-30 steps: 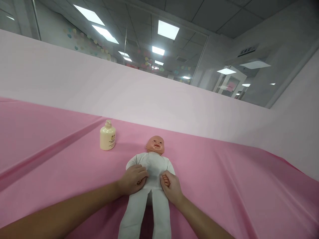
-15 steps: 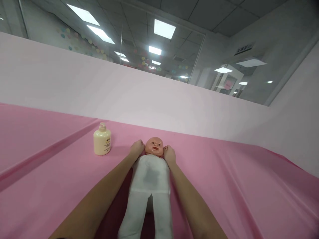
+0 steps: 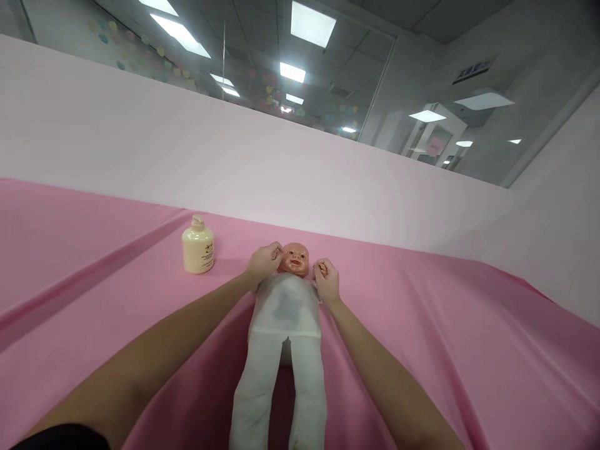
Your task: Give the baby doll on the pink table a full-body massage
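A baby doll [image 3: 287,306] with a smooth plastic head and a white cloth body lies face up, its legs pointing toward me. A grey patch marks its belly. On the left of the doll's head, my left hand [image 3: 264,261] is closed around the doll's small hand. My right hand [image 3: 327,280] is curled on the other side of the head, with the doll's other hand [image 3: 323,269] showing between the fingers. Both of the doll's arms are bent up beside its head and mostly covered by my hands.
A cream pump bottle [image 3: 197,247] stands left of the doll. Pink sheeting [image 3: 398,325] with long creases covers the surface. Behind it rises a pale wall [image 3: 281,181] topped by a glass window [image 3: 253,62] showing ceiling lights.
My right hand has moved slightly outward from the doll's head, and my left hand has turned, showing more of its back. The view has tilted, so the scene sits higher.
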A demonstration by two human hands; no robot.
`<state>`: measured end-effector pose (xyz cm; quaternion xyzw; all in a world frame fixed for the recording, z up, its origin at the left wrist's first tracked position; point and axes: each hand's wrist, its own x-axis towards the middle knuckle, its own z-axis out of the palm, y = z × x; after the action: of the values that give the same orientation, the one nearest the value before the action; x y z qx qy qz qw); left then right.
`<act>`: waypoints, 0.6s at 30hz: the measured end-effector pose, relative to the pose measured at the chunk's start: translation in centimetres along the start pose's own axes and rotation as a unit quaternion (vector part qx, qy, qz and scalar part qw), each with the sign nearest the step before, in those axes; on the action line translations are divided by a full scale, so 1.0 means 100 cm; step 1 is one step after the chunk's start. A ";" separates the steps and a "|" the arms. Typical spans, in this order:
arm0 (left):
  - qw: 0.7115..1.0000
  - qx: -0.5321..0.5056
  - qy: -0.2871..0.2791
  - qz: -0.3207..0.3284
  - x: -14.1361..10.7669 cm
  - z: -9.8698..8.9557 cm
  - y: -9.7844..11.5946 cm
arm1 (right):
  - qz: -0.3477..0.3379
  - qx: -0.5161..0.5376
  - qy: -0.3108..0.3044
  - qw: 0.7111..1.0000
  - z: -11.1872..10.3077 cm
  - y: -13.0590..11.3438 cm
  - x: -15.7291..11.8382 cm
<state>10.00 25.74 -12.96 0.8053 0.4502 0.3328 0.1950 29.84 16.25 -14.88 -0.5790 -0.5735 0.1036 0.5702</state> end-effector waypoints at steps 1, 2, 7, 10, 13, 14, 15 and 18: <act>0.998 -0.015 -0.003 0.053 -0.014 -0.007 0.005 | -0.010 0.013 -0.021 1.000 -0.007 -0.009 -0.010; 0.994 -0.024 -0.010 0.104 -0.030 -0.011 0.010 | -0.018 0.019 -0.047 0.999 -0.013 -0.018 -0.022; 0.951 0.054 -0.098 0.290 -0.110 -0.003 0.019 | -0.123 -0.100 -0.187 0.969 -0.020 -0.036 -0.080; 0.939 0.119 -0.104 0.305 -0.127 0.010 0.021 | -0.161 -0.208 -0.173 0.949 -0.010 -0.030 -0.098; 0.941 0.133 -0.110 0.289 -0.126 0.014 0.025 | -0.151 -0.243 -0.175 0.942 -0.003 -0.026 -0.100; 0.941 0.136 -0.114 0.288 -0.124 0.013 0.026 | -0.150 -0.244 -0.174 0.942 -0.003 -0.027 -0.099; 0.940 0.138 -0.122 0.288 -0.122 0.011 0.027 | -0.150 -0.240 -0.177 0.943 -0.003 -0.029 -0.097; 0.948 0.101 -0.122 0.274 -0.112 -0.001 0.027 | -0.127 -0.168 -0.196 0.958 -0.012 -0.038 -0.084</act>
<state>7.39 14.78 -15.25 0.9477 0.2160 0.2252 0.0673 25.95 7.84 -16.04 -0.5573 -0.7518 0.0435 0.3496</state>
